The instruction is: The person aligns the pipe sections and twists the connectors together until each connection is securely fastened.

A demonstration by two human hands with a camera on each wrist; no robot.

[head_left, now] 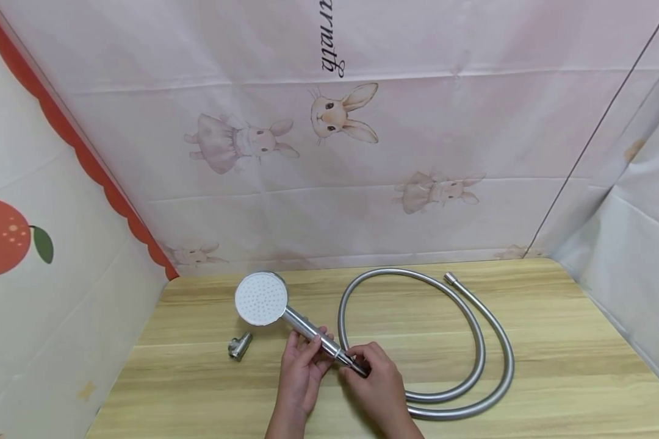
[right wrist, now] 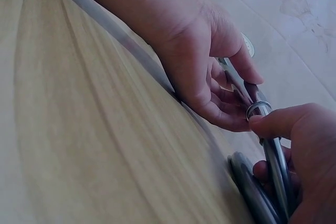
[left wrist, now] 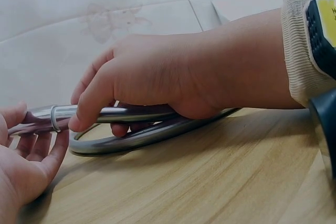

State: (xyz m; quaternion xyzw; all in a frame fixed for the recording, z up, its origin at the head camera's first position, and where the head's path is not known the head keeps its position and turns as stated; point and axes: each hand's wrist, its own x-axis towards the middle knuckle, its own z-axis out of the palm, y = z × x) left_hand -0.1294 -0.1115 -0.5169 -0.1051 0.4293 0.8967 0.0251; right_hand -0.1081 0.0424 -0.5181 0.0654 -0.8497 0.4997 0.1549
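A hand shower (head_left: pixel 261 299) with a round white spray face and chrome handle is held at a slant above the table, head toward the far left. My left hand (head_left: pixel 302 369) grips the lower handle, thumb on top and fingers beneath. Right at the handle's bottom end, my right hand (head_left: pixel 378 377) pinches the end of a grey metal shower hose (head_left: pixel 479 341). In the right wrist view a ring-shaped joint (right wrist: pixel 258 109) shows between the two hands, where handle and hose end meet. The rest of the hose lies in a loop on the right.
A small chrome fitting (head_left: pixel 240 346) lies left of the hands. The hose's other end (head_left: pixel 450 278) rests near the back of the wooden table (head_left: pixel 571 366). Fabric-covered walls (head_left: pixel 340 213) with rabbit prints stand behind and at both sides.
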